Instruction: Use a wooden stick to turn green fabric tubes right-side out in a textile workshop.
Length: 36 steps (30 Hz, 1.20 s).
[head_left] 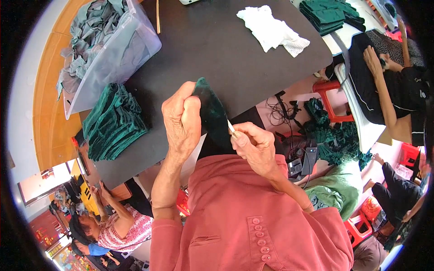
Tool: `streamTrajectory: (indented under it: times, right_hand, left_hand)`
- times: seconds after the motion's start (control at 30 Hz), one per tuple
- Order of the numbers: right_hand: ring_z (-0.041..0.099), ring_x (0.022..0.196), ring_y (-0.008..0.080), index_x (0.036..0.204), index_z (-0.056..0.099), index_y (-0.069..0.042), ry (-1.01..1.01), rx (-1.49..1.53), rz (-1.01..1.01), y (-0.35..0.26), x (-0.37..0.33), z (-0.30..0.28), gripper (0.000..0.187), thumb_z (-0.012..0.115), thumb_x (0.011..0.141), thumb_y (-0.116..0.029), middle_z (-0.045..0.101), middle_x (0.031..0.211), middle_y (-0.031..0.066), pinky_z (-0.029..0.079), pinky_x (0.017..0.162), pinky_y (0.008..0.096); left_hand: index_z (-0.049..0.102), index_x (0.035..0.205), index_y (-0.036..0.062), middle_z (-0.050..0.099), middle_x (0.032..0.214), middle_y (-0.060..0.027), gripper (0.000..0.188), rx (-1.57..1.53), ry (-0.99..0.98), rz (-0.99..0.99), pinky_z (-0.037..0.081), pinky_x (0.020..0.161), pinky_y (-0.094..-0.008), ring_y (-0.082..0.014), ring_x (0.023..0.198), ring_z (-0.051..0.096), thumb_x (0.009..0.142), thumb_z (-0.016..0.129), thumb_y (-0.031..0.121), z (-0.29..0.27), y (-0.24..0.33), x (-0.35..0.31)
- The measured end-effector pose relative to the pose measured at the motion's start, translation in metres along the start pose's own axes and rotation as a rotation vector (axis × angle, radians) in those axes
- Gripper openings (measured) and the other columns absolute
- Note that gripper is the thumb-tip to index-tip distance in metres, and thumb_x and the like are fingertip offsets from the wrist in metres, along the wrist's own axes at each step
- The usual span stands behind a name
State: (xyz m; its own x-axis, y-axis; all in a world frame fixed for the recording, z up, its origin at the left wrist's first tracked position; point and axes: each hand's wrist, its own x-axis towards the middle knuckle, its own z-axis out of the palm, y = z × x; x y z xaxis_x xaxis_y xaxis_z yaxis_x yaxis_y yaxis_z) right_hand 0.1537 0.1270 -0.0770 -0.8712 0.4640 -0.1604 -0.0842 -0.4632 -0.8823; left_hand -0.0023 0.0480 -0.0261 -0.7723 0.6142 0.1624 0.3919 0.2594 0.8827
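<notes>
Dark green velvet piece, narrow and pointed at the top [211, 110]: between the two hands, in front of the torso, at the near edge of the dark flat worktop [199, 49] as seen from above. Left hand [182, 117]: grip closed on the velvet's upper left edge, fingers curled into a fist. Right hand [254, 147]: grip pinched, thumb against fingers, on a slim white stick-like item [231, 128]; its tip meets the velvet's right edge. Can't tell if that grip also has fabric in it.

On the worktop, left: stack of crumpled dark green velvet pieces [115, 124], just beside a translucent plastic bin [144, 40] heaped with thin grey-green fabric [97, 27]. Far side: thin yellowish rod [158, 16] near the bin; rumpled white cloth [273, 31] to the right, well apart from the hands.

Beyond, upper right: folded green fabric stack [322, 17]. Below it, red plastic stool [332, 101]. Co-workers sit both sides.
</notes>
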Motion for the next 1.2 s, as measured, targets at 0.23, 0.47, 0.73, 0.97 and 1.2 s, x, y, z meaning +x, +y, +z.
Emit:
streamTrajectory:
  times: [0.23, 0.47, 0.73, 0.97, 1.2]
  right_hand:
    - [0.039, 0.052, 0.0018, 0.099, 0.06, 0.003, 0.074, -0.215, -0.197, 0.001, 0.001, 0.003, 0.017, 0.055, 0.093, -0.013, 0.052, 0.065, -0.0009, 0.031, 0.045, 0.0174]
    - [0.047, 0.058, 0.0047, 0.099, 0.061, 0.004, 0.147, -0.383, -0.233, 0.001, 0.002, 0.003, 0.014, 0.058, 0.089, -0.006, 0.055, 0.071, 0.0004, 0.038, 0.051, 0.0193]
    - [0.039, 0.049, 0.0033, 0.102, 0.058, 0.001, 0.057, 0.168, 0.085, 0.001, -0.005, 0.011, 0.02, 0.055, 0.094, -0.016, 0.052, 0.066, 0.0004, 0.029, 0.042, 0.0183]
    - [0.045, 0.055, 0.0039, 0.101, 0.062, 0.005, 0.095, -0.067, -0.173, 0.009, 0.002, 0.001, 0.022, 0.056, 0.093, -0.016, 0.056, 0.069, 0.0012, 0.035, 0.047, 0.0171]
    - [0.047, 0.058, 0.003, 0.101, 0.062, 0.004, 0.115, -0.231, -0.201, 0.008, 0.004, -0.01, 0.017, 0.057, 0.091, -0.009, 0.056, 0.07, -0.0003, 0.038, 0.05, 0.0175]
  left_hand:
    - [0.063, 0.09, -0.0041, 0.061, 0.082, -0.003, 0.025, -0.162, -0.066, -0.029, 0.04, 0.075, -0.0234, -0.0088, 0.079, 0.052, 0.084, 0.043, 0.011, -0.004, 0.01, 0.005]
    - [0.064, 0.091, -0.0027, 0.062, 0.083, -0.0033, 0.024, -0.175, -0.046, -0.099, 0.042, 0.074, -0.0239, -0.0091, 0.078, 0.053, 0.086, 0.045, 0.012, 0.0, 0.011, 0.008]
    - [0.061, 0.084, -0.0017, 0.055, 0.071, -0.0016, 0.017, -0.303, 0.096, -0.068, 0.04, 0.06, -0.0222, -0.007, 0.066, 0.047, 0.084, 0.046, 0.008, 0.021, 0.003, 0.003]
    - [0.059, 0.084, -0.0009, 0.052, 0.069, -0.0013, 0.015, -0.268, 0.007, 0.011, 0.038, 0.056, -0.0218, -0.0063, 0.063, 0.045, 0.083, 0.046, 0.006, 0.016, 0.008, 0.003]
    - [0.058, 0.089, 0.0004, 0.048, 0.066, 0.0018, 0.015, -0.079, -0.227, -0.047, 0.035, 0.052, -0.0207, -0.004, 0.059, 0.04, 0.083, 0.045, 0.002, 0.001, 0.013, 0.017]
